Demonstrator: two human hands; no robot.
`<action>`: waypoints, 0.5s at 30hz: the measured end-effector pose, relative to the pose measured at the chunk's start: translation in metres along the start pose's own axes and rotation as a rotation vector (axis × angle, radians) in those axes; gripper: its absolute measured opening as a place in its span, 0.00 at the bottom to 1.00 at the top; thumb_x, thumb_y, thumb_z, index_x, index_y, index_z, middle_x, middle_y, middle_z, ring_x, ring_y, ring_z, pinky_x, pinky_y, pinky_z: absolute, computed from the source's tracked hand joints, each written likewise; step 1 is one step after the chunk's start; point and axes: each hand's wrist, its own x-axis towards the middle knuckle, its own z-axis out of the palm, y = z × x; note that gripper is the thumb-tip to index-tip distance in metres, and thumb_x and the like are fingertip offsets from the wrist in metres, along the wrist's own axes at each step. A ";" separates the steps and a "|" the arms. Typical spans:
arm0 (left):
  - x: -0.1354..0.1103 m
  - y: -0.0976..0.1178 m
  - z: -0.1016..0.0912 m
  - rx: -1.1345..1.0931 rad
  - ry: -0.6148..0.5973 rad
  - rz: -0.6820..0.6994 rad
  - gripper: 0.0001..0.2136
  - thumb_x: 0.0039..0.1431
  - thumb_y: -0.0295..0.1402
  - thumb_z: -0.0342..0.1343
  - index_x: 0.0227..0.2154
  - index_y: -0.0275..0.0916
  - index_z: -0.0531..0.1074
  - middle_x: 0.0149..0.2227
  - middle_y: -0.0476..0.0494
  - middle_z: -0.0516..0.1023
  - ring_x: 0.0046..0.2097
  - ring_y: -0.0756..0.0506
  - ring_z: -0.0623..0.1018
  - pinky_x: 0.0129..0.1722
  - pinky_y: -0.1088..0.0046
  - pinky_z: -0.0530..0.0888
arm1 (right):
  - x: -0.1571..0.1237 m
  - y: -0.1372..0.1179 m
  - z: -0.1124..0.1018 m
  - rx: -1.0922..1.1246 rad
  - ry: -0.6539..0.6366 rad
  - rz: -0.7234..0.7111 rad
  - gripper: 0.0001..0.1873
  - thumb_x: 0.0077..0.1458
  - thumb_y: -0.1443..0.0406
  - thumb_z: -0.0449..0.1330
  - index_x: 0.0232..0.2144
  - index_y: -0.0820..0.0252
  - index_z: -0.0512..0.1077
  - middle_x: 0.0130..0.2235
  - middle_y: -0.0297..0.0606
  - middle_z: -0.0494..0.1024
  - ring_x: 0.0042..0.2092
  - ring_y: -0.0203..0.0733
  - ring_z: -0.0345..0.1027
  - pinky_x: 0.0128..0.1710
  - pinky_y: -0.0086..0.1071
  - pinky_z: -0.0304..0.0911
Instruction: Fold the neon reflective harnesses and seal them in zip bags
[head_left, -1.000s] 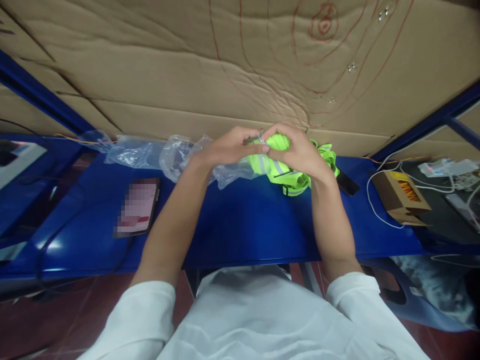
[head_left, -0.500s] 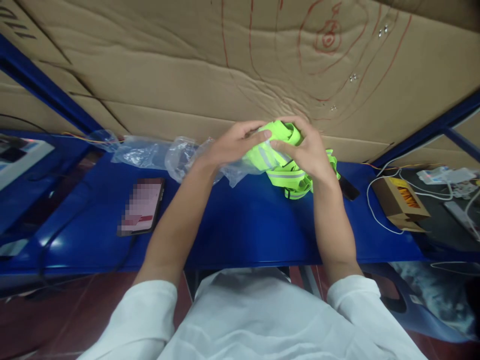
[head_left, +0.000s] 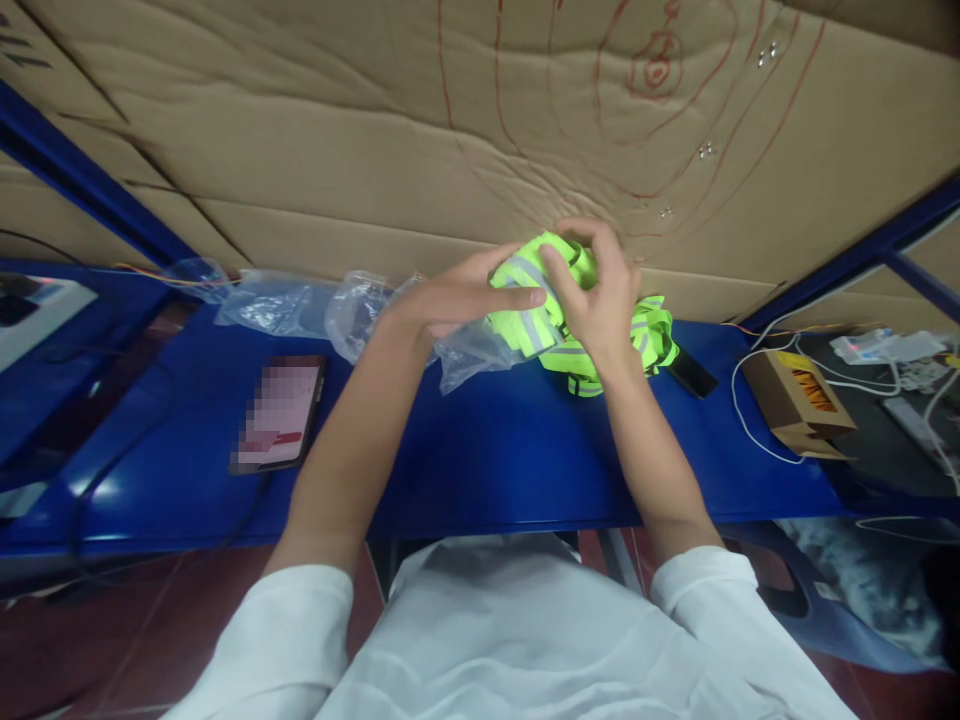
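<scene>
A folded bundle of fluorescent yellow-green reflective vest straps (head_left: 521,285), with silver-grey stripes, is held between my two hands above the blue table. My left hand (head_left: 461,295) grips it from the left, thumb laid across the front and other fingers mostly hidden behind. From the right, my right hand (head_left: 604,295) curls over the bundle, thumb on its face. Below my left hand hangs a clear plastic bag (head_left: 480,355); I cannot tell whether it wraps part of the bundle. More straps of the same kind (head_left: 652,335) lie behind and under my right hand.
A phone (head_left: 281,410) lies left on the blue table (head_left: 495,460). Crumpled clear bags (head_left: 274,300) line the back edge by a cardboard wall (head_left: 337,170). A dark flat object (head_left: 694,373) sits right of the straps; farther right are an open cardboard box (head_left: 799,405) and white cables (head_left: 739,400).
The bundle has turned and shows more of its striped face. My right hand has shifted slightly left and its thumb has risen. The plastic below my left hand hangs a little lower.
</scene>
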 end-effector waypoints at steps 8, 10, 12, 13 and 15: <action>0.010 -0.007 0.023 0.010 0.164 0.030 0.32 0.57 0.43 0.70 0.64 0.44 0.71 0.62 0.41 0.79 0.65 0.33 0.76 0.62 0.55 0.78 | 0.006 -0.001 0.012 0.181 0.169 0.139 0.17 0.72 0.51 0.48 0.54 0.52 0.62 0.59 0.47 0.71 0.63 0.50 0.68 0.69 0.48 0.62; 0.010 -0.005 0.022 -0.004 0.178 0.050 0.32 0.59 0.44 0.69 0.65 0.45 0.70 0.60 0.42 0.79 0.63 0.33 0.78 0.61 0.55 0.79 | 0.011 0.000 0.000 0.291 0.088 0.149 0.21 0.71 0.49 0.51 0.57 0.52 0.61 0.65 0.46 0.68 0.65 0.47 0.66 0.70 0.45 0.61; 0.008 -0.001 0.017 -0.029 0.206 0.067 0.31 0.60 0.44 0.67 0.65 0.45 0.70 0.59 0.43 0.80 0.62 0.33 0.79 0.59 0.56 0.80 | 0.014 -0.001 -0.015 0.355 -0.078 0.145 0.26 0.67 0.45 0.59 0.58 0.49 0.64 0.66 0.42 0.68 0.64 0.46 0.67 0.68 0.43 0.66; 0.007 0.002 0.014 -0.041 0.233 0.070 0.30 0.60 0.45 0.67 0.64 0.46 0.70 0.59 0.44 0.80 0.61 0.33 0.80 0.58 0.57 0.81 | 0.015 -0.001 -0.023 0.367 -0.184 0.143 0.28 0.63 0.43 0.63 0.56 0.49 0.66 0.64 0.40 0.72 0.61 0.46 0.70 0.64 0.42 0.70; 0.004 0.008 0.009 -0.070 0.304 0.079 0.28 0.60 0.45 0.66 0.62 0.46 0.72 0.58 0.46 0.81 0.61 0.34 0.80 0.57 0.58 0.81 | 0.015 -0.003 -0.035 0.377 -0.360 0.155 0.29 0.58 0.40 0.67 0.50 0.50 0.71 0.52 0.38 0.79 0.50 0.45 0.76 0.51 0.41 0.77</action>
